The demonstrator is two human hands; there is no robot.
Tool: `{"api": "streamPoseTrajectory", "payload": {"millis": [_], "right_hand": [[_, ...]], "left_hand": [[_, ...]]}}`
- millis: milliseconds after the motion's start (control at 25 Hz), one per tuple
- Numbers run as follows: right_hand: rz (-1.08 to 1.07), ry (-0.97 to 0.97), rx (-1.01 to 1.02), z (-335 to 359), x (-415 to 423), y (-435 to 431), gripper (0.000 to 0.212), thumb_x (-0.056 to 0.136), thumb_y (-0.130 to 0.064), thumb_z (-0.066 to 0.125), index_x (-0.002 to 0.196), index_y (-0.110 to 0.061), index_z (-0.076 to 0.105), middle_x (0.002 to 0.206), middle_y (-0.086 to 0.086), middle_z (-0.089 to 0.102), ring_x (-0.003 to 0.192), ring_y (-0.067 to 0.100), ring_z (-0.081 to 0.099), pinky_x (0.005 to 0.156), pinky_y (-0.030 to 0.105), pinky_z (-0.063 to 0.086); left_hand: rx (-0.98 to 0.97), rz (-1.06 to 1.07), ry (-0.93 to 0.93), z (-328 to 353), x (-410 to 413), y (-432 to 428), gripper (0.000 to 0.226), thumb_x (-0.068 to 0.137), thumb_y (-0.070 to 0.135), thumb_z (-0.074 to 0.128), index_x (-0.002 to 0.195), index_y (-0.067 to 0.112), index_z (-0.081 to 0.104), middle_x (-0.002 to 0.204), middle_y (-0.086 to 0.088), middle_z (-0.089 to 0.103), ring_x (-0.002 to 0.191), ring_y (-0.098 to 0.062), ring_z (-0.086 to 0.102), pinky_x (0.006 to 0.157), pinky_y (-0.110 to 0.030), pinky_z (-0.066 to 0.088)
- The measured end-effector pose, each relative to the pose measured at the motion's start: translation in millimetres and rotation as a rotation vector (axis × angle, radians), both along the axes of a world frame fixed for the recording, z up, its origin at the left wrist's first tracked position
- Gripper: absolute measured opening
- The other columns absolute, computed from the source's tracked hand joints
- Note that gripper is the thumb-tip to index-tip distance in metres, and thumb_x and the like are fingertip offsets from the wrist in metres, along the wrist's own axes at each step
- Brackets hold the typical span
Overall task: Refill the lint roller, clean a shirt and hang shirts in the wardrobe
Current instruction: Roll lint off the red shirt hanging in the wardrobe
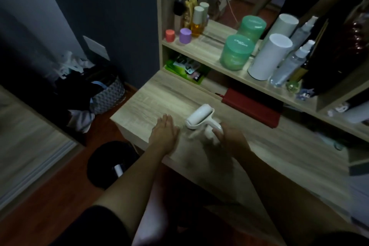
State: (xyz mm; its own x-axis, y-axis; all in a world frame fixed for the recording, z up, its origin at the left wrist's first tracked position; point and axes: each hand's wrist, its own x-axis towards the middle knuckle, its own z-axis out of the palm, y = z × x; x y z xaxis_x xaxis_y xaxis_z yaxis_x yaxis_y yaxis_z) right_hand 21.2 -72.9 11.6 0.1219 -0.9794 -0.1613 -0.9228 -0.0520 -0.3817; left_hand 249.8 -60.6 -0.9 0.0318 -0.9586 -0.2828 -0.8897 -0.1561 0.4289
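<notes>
- Right hand (pixel 229 136) curls around the lint roller (pixel 201 119) handle; left hand (pixel 164 130) lies flat, fingers together, on the desk (pixel 151 98).
- Refill looks fitted; next, a shirt is needed.

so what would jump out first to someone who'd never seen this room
The white lint roller on the wooden desk catches the eye first, its handle gripped by the right hand while the left hand lies flat on the desk beside it. Next come the green tub and the tall white cylinder on the shelf above. A basket of clothes sits on the floor to the left.
</notes>
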Motion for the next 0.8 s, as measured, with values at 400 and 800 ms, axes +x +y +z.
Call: {"api": "streamPoseTrajectory", "payload": {"millis": [400, 800], "right_hand": [[-0.034, 0.034, -0.155, -28.1, -19.3, -8.6, 0.031, 0.093, -0.040, 0.043, 0.109, -0.014, 0.051, 0.107, 0.011, 0.056, 0.092, 0.023, 0.054, 0.077, 0.036, 0.044], [0.134, 0.006, -0.348, 11.6, 16.3, -11.7, 0.039, 0.085, -0.041, 0.054, 0.105, -0.007, 0.059, 0.094, 0.012, 0.062, 0.085, 0.027, 0.058, 0.073, 0.036, 0.045]], "left_hand": [[0.073, -0.033, -0.112, -27.1, -29.4, -6.5, 0.062, 0.099, 0.044, 0.023, 0.149, 0.008, 0.010, 0.159, -0.010, 0.002, 0.146, -0.029, -0.003, 0.117, -0.043, 0.012], [0.031, 0.014, -0.127, 30.2, 12.0, 2.2, 0.063, 0.099, 0.045, 0.024, 0.150, 0.011, 0.006, 0.159, -0.008, 0.000, 0.147, -0.026, -0.001, 0.119, -0.041, 0.011]]}}
